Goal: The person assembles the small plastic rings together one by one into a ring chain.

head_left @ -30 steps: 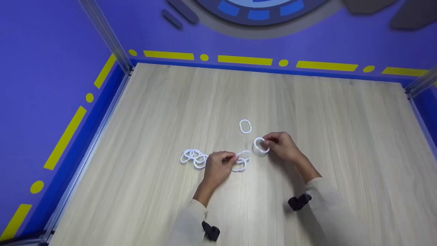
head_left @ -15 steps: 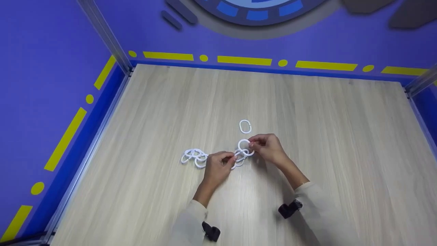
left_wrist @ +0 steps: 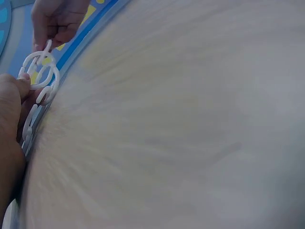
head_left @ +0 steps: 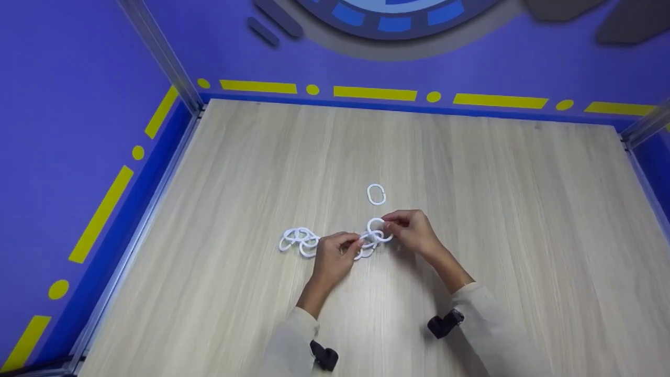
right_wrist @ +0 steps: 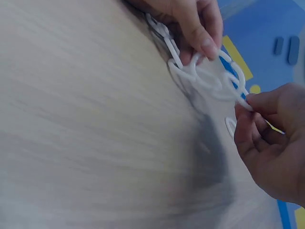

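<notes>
In the head view my left hand [head_left: 332, 259] pinches a white oval curtain ring [head_left: 364, 237] between thumb and fingertips. From that hand a linked chain of white rings [head_left: 302, 249] trails left across the table, partly hidden behind the hand. My right hand [head_left: 416, 231] pinches another white curtain ring [head_left: 369, 225] by its right side. The right wrist view has this ring [right_wrist: 244, 101] crossing the ring at the left fingertips; whether the two are hooked together I cannot tell. More linked rings [left_wrist: 44, 94] hang below the left fingers in the left wrist view.
A single loose white ring [head_left: 368, 195] lies on the wood-grain table [head_left: 502, 183], beyond both hands. Blue panels [head_left: 251, 57] with yellow markings stand along the back and left edges. Black wrist cameras [head_left: 445, 323] sit on both sleeves.
My right hand has moved left with its ring, bringing it against the ring at my left fingertips, then slightly down. The left hand stays nearly still, and the loose ring has not moved.
</notes>
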Demonstrator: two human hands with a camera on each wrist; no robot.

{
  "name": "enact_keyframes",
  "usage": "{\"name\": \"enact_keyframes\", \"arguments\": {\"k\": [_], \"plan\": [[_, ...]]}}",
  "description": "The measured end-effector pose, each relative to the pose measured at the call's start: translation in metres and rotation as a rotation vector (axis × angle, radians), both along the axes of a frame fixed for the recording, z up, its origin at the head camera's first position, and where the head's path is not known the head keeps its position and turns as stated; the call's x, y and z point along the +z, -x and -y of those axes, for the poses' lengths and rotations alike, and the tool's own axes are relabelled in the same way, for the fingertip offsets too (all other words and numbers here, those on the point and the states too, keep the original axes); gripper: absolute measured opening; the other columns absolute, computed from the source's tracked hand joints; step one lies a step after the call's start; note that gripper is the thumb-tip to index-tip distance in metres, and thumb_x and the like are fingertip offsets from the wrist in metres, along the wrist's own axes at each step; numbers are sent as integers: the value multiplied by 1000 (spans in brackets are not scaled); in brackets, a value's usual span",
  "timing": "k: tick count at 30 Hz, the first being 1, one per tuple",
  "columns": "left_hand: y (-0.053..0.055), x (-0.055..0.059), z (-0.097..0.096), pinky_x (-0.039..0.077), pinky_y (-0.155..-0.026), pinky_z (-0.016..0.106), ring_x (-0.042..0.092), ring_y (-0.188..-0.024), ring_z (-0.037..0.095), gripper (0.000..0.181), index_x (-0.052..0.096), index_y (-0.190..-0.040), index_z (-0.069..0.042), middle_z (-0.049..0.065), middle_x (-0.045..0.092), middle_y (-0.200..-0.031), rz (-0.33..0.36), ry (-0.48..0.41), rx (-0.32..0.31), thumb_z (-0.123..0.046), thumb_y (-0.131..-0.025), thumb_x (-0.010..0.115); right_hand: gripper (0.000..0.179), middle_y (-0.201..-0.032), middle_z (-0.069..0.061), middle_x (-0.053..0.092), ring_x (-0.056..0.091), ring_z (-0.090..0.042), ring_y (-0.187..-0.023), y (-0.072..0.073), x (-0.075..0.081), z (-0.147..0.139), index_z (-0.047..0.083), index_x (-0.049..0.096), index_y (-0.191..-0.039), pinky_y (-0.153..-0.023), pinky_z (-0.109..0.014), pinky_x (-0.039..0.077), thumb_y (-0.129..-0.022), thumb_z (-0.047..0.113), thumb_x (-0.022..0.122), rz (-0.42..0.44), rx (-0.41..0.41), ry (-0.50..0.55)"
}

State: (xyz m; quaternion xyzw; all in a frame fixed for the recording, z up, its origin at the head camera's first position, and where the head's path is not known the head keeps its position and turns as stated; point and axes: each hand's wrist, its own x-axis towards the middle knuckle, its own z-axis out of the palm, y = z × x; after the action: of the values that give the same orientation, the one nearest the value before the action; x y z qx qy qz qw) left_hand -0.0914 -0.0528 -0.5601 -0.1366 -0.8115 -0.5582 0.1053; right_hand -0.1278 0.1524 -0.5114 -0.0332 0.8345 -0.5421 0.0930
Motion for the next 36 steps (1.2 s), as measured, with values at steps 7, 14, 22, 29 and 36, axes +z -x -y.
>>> {"name": "enact_keyframes", "arguments": {"k": [7,14,22,29,36], "plan": [[0,1,1,60,-74,24,75,-79,16,9,78,-95,-1,9,79,-89,-18,38,17,-8,-91,74,22,-92,-6,71,59,-9,-78,1,-11,-18,-9,69,-115,-65,-19,49,-100,2,57,147,75,93],[-1,0,2,58,-71,25,72,-77,13,11,79,-95,-4,5,78,-87,-60,83,48,-12,-93,72,21,-82,7,68,57,-6,-71,1,-18,-24,-11,66,-111,-60,-20,48,-98,4,59,238,149,129],[-4,-1,7,56,-73,29,71,-77,12,8,79,-94,-8,1,78,-87,-159,216,93,-13,-92,74,20,-74,11,69,54,0,-54,2,-19,-27,-11,69,-108,-52,-15,48,-96,4,65,406,262,186],[-7,4,0,53,-75,30,69,-79,13,5,79,-88,-11,-2,77,-84,-303,301,92,-16,-88,76,22,-74,9,68,53,0,-53,5,-16,-30,-11,71,-109,-51,-15,47,-95,4,65,455,280,147],[-11,6,-17,57,-80,25,72,-89,14,13,78,-93,-9,0,77,-92,-326,262,-72,-19,-85,82,20,-76,8,69,52,1,-53,8,-16,-31,-9,72,-109,-51,-13,46,-96,4,63,504,294,156]]}}
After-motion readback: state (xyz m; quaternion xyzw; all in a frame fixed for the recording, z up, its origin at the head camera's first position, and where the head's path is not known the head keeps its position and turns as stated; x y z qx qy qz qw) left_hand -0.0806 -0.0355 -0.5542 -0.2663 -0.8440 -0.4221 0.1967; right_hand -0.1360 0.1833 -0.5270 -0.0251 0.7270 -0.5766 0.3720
